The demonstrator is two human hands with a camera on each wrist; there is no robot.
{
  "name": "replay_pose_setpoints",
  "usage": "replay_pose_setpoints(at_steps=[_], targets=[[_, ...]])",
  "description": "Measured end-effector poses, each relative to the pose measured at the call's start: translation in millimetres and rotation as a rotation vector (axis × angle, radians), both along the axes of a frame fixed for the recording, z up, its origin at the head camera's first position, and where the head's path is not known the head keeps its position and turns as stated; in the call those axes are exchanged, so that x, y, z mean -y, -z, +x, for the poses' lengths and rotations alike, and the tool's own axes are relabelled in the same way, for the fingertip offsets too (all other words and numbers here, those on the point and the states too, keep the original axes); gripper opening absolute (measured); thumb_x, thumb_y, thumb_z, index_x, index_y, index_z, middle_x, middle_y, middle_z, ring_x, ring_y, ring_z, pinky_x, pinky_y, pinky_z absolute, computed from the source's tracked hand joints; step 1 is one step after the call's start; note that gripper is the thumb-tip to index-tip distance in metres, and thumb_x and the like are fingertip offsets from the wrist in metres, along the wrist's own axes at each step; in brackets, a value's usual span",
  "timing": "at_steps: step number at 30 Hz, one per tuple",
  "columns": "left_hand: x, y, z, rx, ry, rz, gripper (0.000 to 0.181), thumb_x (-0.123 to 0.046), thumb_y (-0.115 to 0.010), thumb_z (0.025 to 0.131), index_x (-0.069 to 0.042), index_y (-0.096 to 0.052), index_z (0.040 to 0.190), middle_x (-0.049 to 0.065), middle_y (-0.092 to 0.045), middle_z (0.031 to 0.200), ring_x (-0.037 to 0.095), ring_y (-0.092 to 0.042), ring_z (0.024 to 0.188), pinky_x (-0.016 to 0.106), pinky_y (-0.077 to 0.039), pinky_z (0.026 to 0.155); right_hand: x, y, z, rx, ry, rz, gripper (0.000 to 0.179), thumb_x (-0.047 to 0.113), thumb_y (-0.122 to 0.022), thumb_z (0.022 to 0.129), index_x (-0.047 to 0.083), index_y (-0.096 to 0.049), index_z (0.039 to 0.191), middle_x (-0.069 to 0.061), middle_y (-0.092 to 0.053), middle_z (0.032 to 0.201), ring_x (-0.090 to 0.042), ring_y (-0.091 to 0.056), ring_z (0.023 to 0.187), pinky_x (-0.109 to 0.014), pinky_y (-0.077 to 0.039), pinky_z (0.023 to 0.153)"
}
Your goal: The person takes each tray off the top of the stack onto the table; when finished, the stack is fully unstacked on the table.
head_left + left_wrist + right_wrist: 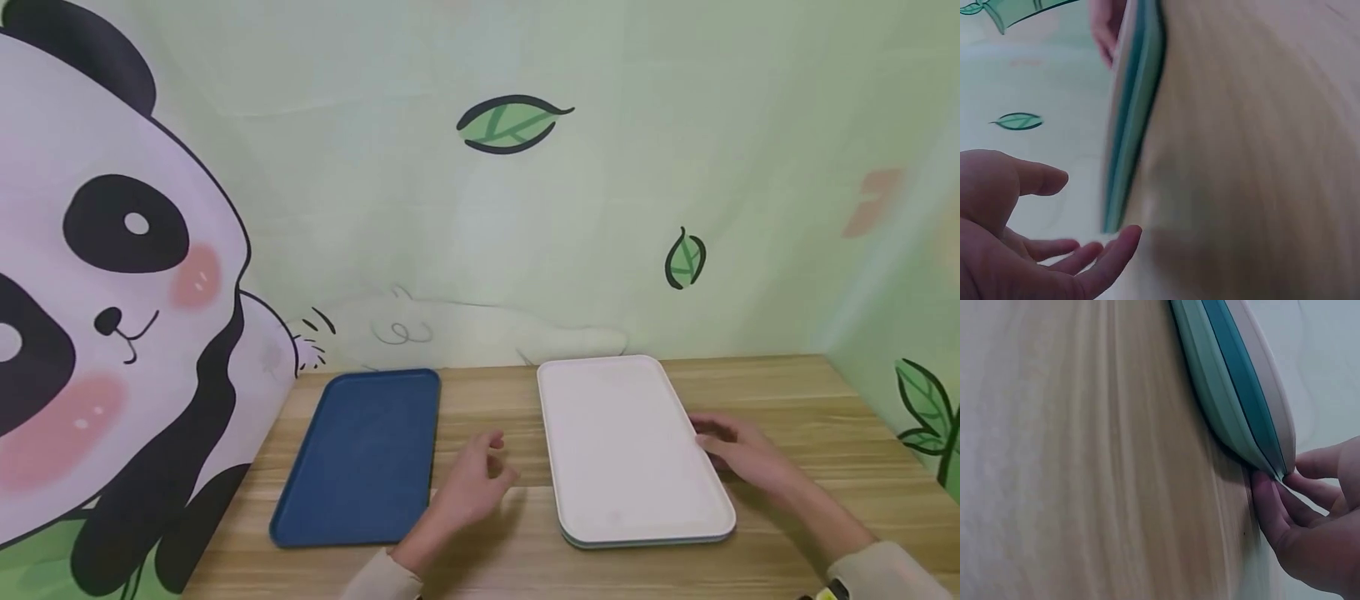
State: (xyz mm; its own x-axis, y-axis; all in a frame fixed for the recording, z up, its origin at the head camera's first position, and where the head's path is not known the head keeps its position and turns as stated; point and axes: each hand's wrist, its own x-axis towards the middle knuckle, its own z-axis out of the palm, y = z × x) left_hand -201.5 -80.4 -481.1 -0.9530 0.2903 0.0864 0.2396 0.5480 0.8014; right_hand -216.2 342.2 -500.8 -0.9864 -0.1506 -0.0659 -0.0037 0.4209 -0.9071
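Observation:
A stack of trays lies on the table right of centre, with a white tray (630, 450) on top. Teal and pale green tray edges (1222, 387) show beneath it in the right wrist view. Fingertips of my right hand (750, 458) touch the stack's right edge, their fingers loosely bent. Between the stack and a dark blue tray (360, 458) hovers my left hand (472, 479), fingers loosely bent and holding nothing. Apart from the stack, that hand has its fingers spread in the left wrist view. The blue tray lies flat at the left.
Everything stands on a wood-grain table (487, 558). Behind it hangs a pale green backdrop (337, 167) printed with leaves, and a large panda (112, 292) covers its left side. The stack's far end comes close to the table's back edge.

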Motion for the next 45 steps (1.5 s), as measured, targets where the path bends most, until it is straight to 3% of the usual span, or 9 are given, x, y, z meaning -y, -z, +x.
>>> replay_pose_setpoints(at_steps=[4, 8, 11, 14, 22, 28, 37, 41, 45], targets=[[-15.0, 11.7, -5.2, 0.083, 0.004, 0.04, 0.068, -0.021, -0.07, 0.098, 0.012, -0.043, 0.152, 0.023, -0.059, 0.139, 0.033, -0.065, 0.117, 0.049, -0.056, 0.095, 7, 2.8, 0.2, -0.036, 0.058, 0.059, 0.043, 0.006, -0.055, 0.109, -0.016, -0.049, 0.146, -0.034, -0.059, 0.137, -0.016, -0.065, 0.104, -0.028, -0.059, 0.078], [-29.6, 15.0, -8.6, 0.171, 0.036, 0.143, 0.07, -0.02, -0.07, 0.098, 0.013, -0.041, 0.152, 0.022, -0.059, 0.137, 0.028, -0.067, 0.109, 0.037, -0.062, 0.077, 11, 1.9, 1.2, -0.045, 0.107, 0.098, 0.042, 0.006, -0.054, 0.109, -0.015, -0.05, 0.146, -0.034, -0.059, 0.138, -0.019, -0.064, 0.106, -0.026, -0.057, 0.077], [-40.0, 17.5, -9.8, 0.197, 0.066, 0.197, 0.057, -0.013, -0.069, 0.099, 0.013, -0.049, 0.146, 0.017, -0.064, 0.122, 0.022, -0.068, 0.095, 0.031, -0.061, 0.065, 16, 1.3, 1.1, -0.046, 0.109, 0.099, 0.042, 0.007, -0.056, 0.109, -0.014, -0.052, 0.145, -0.034, -0.06, 0.137, -0.021, -0.064, 0.107, -0.026, -0.057, 0.078], [-45.4, 18.9, -10.2, 0.191, 0.069, 0.216, 0.043, -0.004, -0.067, 0.098, 0.01, -0.057, 0.138, 0.012, -0.065, 0.107, 0.018, -0.065, 0.086, 0.031, -0.06, 0.061, 22, 1.3, -0.4, -0.052, 0.097, 0.083, 0.041, 0.006, -0.057, 0.108, -0.015, -0.053, 0.143, -0.034, -0.061, 0.134, -0.022, -0.065, 0.106, -0.027, -0.058, 0.077], [-41.5, 17.9, -9.6, 0.198, -0.069, 0.232, 0.046, 0.004, -0.066, 0.088, 0.007, -0.063, 0.134, 0.01, -0.066, 0.104, 0.017, -0.066, 0.09, 0.03, -0.059, 0.068, 42, -1.9, -3.6, -0.012, 0.086, 0.048, 0.042, 0.001, -0.057, 0.104, -0.015, -0.053, 0.142, -0.033, -0.062, 0.132, -0.025, -0.068, 0.101, -0.031, -0.059, 0.074], [-25.0, 8.9, -8.0, 0.215, -0.11, 0.226, 0.046, 0.004, -0.065, 0.087, 0.006, -0.065, 0.133, 0.012, -0.064, 0.103, 0.019, -0.064, 0.086, 0.034, -0.06, 0.063, 61, -8.6, -5.4, -0.039, 0.078, 0.046, 0.042, 0.001, -0.058, 0.103, -0.014, -0.055, 0.141, -0.032, -0.061, 0.135, -0.03, -0.065, 0.111, -0.028, -0.057, 0.078], [26.3, -16.6, -15.0, 0.243, -0.124, 0.237, 0.058, 0.004, -0.06, 0.086, 0.007, -0.057, 0.144, 0.02, -0.064, 0.113, 0.023, -0.071, 0.087, 0.042, -0.064, 0.068, 109, -14.3, -15.7, -0.038, 0.058, -0.052, 0.043, 0.002, -0.057, 0.103, -0.013, -0.054, 0.143, -0.031, -0.061, 0.138, -0.033, -0.062, 0.12, -0.027, -0.056, 0.085], [47.6, -24.1, -20.6, 0.206, -0.158, 0.217, 0.058, 0.005, -0.059, 0.086, 0.005, -0.06, 0.144, 0.022, -0.065, 0.117, 0.022, -0.069, 0.084, 0.041, -0.063, 0.067, 133, -12.6, -20.8, -0.04, 0.083, -0.125, 0.042, -0.001, -0.056, 0.102, -0.014, -0.055, 0.142, -0.031, -0.061, 0.138, -0.035, -0.061, 0.122, -0.025, -0.056, 0.087], [60.5, -23.2, -24.8, 0.169, -0.208, 0.188, 0.054, 0.005, -0.059, 0.087, 0.007, -0.063, 0.141, 0.022, -0.066, 0.121, 0.02, -0.065, 0.077, 0.04, -0.061, 0.068, 154, -9.9, -23.6, -0.049, 0.149, -0.156, 0.04, -0.003, -0.057, 0.1, -0.012, -0.058, 0.139, -0.03, -0.063, 0.135, -0.036, -0.061, 0.123, -0.02, -0.053, 0.084]])
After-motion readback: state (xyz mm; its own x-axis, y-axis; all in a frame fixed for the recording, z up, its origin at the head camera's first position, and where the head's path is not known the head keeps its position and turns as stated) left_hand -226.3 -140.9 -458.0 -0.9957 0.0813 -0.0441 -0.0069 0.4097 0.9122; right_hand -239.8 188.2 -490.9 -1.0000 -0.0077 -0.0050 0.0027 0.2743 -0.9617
